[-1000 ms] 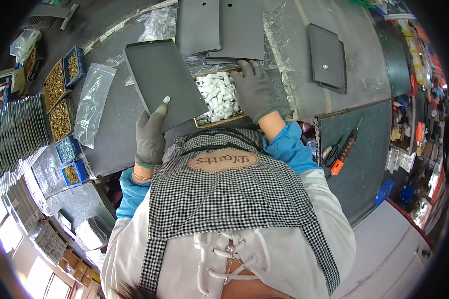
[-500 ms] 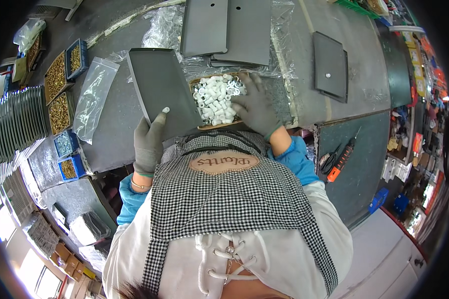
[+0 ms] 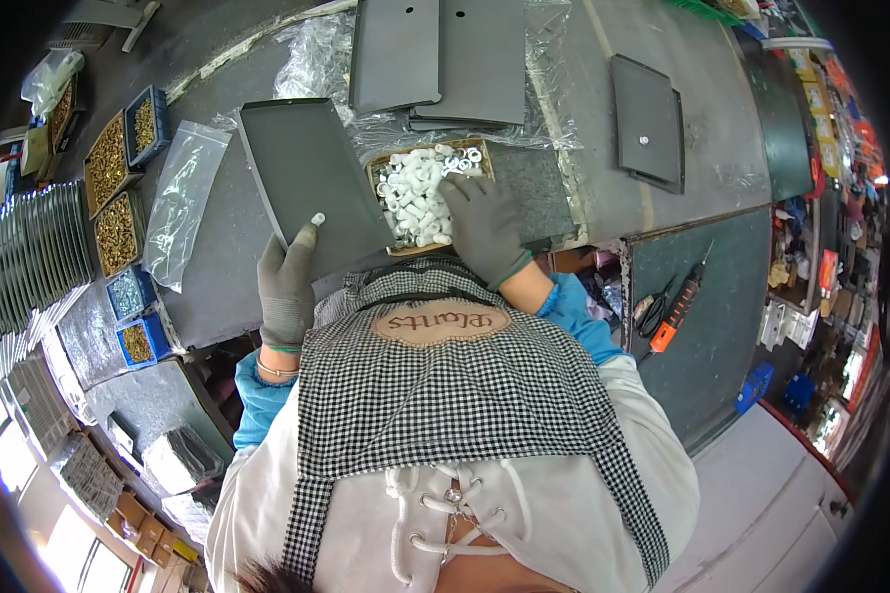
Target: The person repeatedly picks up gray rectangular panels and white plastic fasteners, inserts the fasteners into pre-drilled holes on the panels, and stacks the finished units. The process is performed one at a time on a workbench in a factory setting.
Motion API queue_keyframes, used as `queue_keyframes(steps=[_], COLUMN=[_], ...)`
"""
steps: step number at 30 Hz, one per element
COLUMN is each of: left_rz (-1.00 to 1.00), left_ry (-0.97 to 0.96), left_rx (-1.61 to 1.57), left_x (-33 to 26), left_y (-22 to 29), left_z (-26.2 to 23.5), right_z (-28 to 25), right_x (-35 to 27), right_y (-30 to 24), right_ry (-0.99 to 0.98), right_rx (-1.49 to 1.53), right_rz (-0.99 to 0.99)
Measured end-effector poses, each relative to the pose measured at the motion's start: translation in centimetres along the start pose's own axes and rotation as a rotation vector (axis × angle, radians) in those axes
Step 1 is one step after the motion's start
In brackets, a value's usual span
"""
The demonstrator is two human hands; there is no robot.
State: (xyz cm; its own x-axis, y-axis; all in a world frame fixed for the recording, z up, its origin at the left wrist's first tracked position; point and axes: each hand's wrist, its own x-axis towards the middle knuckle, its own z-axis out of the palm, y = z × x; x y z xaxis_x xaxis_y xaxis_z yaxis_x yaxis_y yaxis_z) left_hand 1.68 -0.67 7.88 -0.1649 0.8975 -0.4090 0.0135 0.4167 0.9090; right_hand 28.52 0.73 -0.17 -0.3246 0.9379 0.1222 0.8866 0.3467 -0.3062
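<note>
My left hand (image 3: 287, 289), in a grey glove, grips the near left corner of a dark grey, shallow metal panel (image 3: 302, 158) with a raised rim. Its thumb lies on the panel's face, just below a small white plastic fitting (image 3: 317, 218) on the panel. To the right, an open box (image 3: 484, 148) holds a heap of small white plastic fittings (image 3: 413, 190). My right hand (image 3: 485, 225), gloved too, reaches over the box's right side with fingers bent together into the heap. Whatever its fingertips pinch is hidden.
More grey panels (image 3: 483, 79) lie stacked on clear plastic film ahead. Two panels (image 3: 647, 128) with a white fitting lie at the right. Bins of brass-coloured hardware (image 3: 118, 233) and a clear bag (image 3: 190, 203) are on the left. An orange-handled tool (image 3: 674, 321) rests at the right.
My right hand has moved left over the heap, and its spread fingers have drawn together. The left hand still holds the panel. The whole view has shifted slightly.
</note>
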Motion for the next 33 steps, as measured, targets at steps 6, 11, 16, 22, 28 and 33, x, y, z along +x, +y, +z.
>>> queue_keyframes(steps=[6, 11, 16, 22, 28, 33], left_rz=[-0.076, -0.101, -0.122, -0.097, -0.115, -0.091], left_ry=[0.003, 0.027, 0.036, 0.020, 0.030, 0.027], left_rx=[-0.037, -0.050, -0.098, -0.038, -0.072, -0.029], left_x=[0.0, -0.1, -0.5, -0.2, -0.4, -0.4], left_y=[0.3, 0.8, 0.7, 0.8, 0.8, 0.9], left_z=[0.3, 0.3, 0.5, 0.6, 0.5, 1.0], right_z=[0.3, 0.6, -4.6, -3.2, -1.0, 0.3], right_x=[1.5, 1.8, 1.2, -0.6, 0.8, 1.7], right_y=[-1.9, -2.9, 0.3, -0.1, -1.7, -2.5], right_ry=[0.031, 0.010, -0.127, -0.271, -0.191, -0.192], right_rx=[0.215, 0.304, 0.423, 0.365, 0.485, 0.528], right_rz=[-0.009, -0.116, 0.161, 0.211, 0.188, 0.095])
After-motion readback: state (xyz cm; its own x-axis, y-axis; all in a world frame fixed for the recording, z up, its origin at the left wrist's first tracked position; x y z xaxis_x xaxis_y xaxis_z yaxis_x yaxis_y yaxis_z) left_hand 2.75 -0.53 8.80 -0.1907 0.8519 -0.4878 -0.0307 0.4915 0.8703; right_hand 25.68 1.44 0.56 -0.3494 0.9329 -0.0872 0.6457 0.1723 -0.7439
